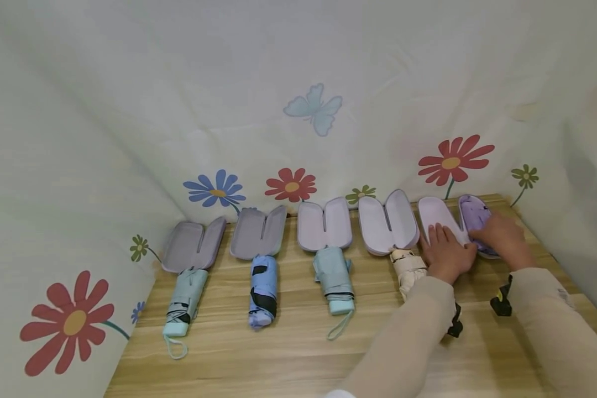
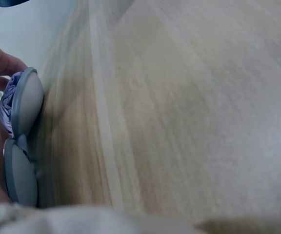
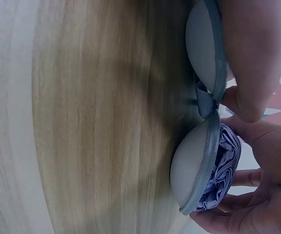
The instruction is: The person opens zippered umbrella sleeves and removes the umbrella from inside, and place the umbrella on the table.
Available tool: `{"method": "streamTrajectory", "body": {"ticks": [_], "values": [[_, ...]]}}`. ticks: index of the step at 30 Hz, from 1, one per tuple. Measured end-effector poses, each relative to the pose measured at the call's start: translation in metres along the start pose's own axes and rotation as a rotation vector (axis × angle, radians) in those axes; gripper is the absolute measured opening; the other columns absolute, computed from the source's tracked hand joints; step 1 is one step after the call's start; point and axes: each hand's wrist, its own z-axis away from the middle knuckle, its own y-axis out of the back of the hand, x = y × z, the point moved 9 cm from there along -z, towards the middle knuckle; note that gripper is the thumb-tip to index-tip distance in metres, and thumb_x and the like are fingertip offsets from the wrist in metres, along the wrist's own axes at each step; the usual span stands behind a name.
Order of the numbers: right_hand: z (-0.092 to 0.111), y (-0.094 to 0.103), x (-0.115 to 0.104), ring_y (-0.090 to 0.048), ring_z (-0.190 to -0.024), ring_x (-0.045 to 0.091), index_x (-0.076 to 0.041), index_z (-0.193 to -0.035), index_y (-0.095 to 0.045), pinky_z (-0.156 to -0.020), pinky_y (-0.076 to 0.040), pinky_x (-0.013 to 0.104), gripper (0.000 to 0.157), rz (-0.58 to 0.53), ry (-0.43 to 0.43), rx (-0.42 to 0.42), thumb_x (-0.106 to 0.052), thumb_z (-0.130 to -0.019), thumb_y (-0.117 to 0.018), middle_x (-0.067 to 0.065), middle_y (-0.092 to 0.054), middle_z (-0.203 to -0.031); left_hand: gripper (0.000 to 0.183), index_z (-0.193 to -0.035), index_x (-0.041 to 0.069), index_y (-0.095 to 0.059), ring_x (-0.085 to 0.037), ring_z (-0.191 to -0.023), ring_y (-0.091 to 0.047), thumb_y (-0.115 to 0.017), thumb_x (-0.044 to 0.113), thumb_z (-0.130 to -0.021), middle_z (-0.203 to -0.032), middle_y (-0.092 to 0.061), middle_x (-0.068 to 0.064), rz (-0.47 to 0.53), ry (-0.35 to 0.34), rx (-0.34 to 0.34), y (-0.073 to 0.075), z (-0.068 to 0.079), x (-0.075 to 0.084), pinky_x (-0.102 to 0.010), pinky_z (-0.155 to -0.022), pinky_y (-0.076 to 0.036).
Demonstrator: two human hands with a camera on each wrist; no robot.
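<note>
A zip case (image 1: pixel 432 209) lies spread at the right end of the row, its pale inside facing up. My left hand (image 1: pixel 448 250) rests on its left half with fingers extended across the lining. In the right half sits a folded purple umbrella (image 1: pixel 474 212), its bunched fabric rising above the zip edge (image 3: pixel 208 161) in the right wrist view. My right hand (image 1: pixel 503 236) grips this umbrella from above, thumb near the hinge and fingers at the outer side. Beside my left wrist, a cream umbrella (image 1: pixel 409 266) is partly covered by the forearm.
Several more zip cases (image 1: pixel 323 249) line the back of the wooden table (image 1: pixel 258 365), spread open. In front of them lie a blue umbrella (image 1: pixel 263 282), a pale green umbrella (image 1: pixel 189 290) and another green umbrella (image 1: pixel 334 271) with a strap. A flower-printed curtain (image 1: pixel 229 110) stands behind.
</note>
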Motion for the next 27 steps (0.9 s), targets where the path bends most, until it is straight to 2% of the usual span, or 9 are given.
{"method": "streamTrajectory", "body": {"ticks": [4, 7, 13, 19, 27], "values": [[-0.001, 0.0, 0.0, -0.052, -0.102, 0.056, 0.031, -0.127, -0.034, -0.091, -0.044, 0.068, 0.075, 0.018, -0.019, -0.01, -0.029, -0.093, -0.066, 0.047, -0.046, -0.116, 0.07, -0.159, 0.029, -0.033, -0.006, -0.153, -0.017, -0.035, 0.063, -0.099, -0.163, -0.028, 0.014, -0.024, -0.012, 0.022, 0.0, 0.0, 0.0, -0.039, -0.123, -0.013], [-0.001, 0.001, -0.003, -0.052, -0.103, 0.057, 0.031, -0.127, -0.033, -0.092, -0.044, 0.068, 0.076, 0.023, -0.022, -0.011, -0.028, -0.094, -0.066, 0.047, -0.046, -0.117, 0.069, -0.16, 0.028, -0.032, -0.008, -0.153, -0.016, -0.034, 0.062, -0.1, -0.163, -0.027, 0.013, -0.029, -0.027, 0.011, 0.002, 0.001, -0.001, -0.04, -0.124, -0.01], [0.002, 0.0, -0.003, -0.056, -0.093, 0.051, 0.03, -0.12, -0.042, -0.084, -0.05, 0.063, 0.071, -0.004, -0.01, -0.003, -0.028, -0.092, -0.07, 0.043, -0.052, -0.109, 0.069, -0.16, 0.029, -0.029, -0.007, -0.153, -0.015, -0.031, 0.064, -0.101, -0.164, -0.026, 0.014, -0.064, -0.024, -0.024, -0.001, -0.001, 0.0, -0.041, -0.124, -0.005], [0.004, 0.005, 0.001, -0.056, -0.085, 0.046, 0.027, -0.112, -0.047, -0.072, -0.051, 0.056, 0.067, -0.006, 0.014, 0.048, -0.03, -0.089, -0.073, 0.039, -0.055, -0.099, 0.071, -0.161, 0.03, -0.027, -0.006, -0.153, -0.014, -0.033, 0.064, -0.1, -0.164, -0.025, 0.015, -0.059, -0.028, -0.025, -0.004, -0.004, 0.001, -0.041, -0.124, -0.007], [0.007, 0.011, 0.006, -0.055, -0.085, 0.049, 0.027, -0.113, -0.044, -0.07, -0.05, 0.058, 0.066, -0.038, 0.047, 0.122, -0.026, -0.088, -0.074, 0.04, -0.052, -0.098, 0.069, -0.161, 0.032, -0.025, -0.005, -0.154, -0.01, -0.032, 0.064, -0.1, -0.164, -0.022, 0.017, -0.066, -0.032, -0.048, -0.013, -0.01, 0.002, -0.039, -0.123, -0.01]]}}
